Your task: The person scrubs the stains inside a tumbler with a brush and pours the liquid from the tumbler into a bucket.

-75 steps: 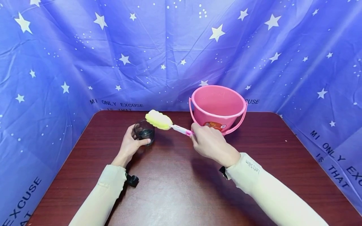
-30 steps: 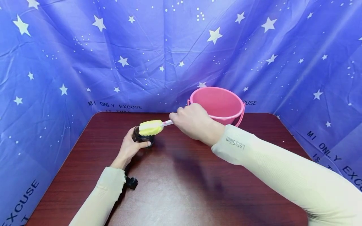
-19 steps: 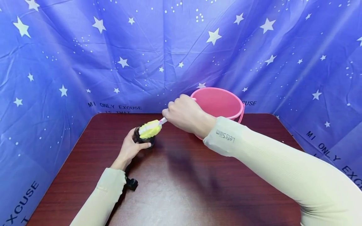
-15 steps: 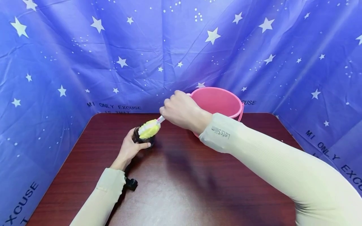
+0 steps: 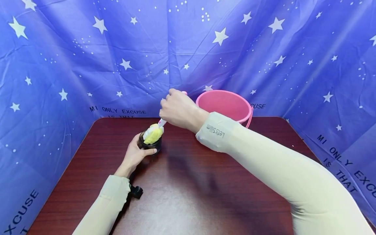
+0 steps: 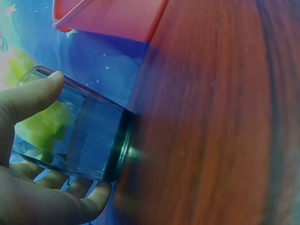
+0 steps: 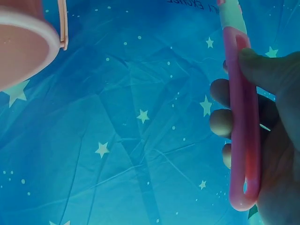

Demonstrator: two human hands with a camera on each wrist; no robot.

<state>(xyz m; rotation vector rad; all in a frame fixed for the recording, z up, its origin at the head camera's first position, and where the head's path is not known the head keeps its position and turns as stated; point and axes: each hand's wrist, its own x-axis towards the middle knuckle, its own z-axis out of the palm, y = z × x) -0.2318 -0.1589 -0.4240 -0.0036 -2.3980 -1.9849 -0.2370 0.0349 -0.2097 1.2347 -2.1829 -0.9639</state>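
A dark, see-through glass (image 6: 96,126) stands at the left of the table in my left hand (image 5: 135,153). Thumb and fingers (image 6: 96,199) wrap its sides; its base appears to be on the tabletop in the left wrist view. My right hand (image 5: 180,109) grips the pink handle (image 7: 241,117) of a sponge cup brush, fingers curled round it. The brush's yellow and white sponge head (image 5: 153,133) points down, its lower part inside the glass's mouth. Through the glass wall the yellow sponge shows inside, but liquid is hard to make out.
A pink bucket (image 5: 223,104) stands behind and right of the right hand, its handle (image 5: 250,118) hanging at the side. The dark red wooden table (image 5: 182,202) reaches a blue star-patterned cloth (image 5: 170,42) at the back and sides.
My right hand has moved left and up, away from the bucket's front, tilting the brush steeper. Its sponge has gone from above the glass into its mouth. The left hand keeps its hold.
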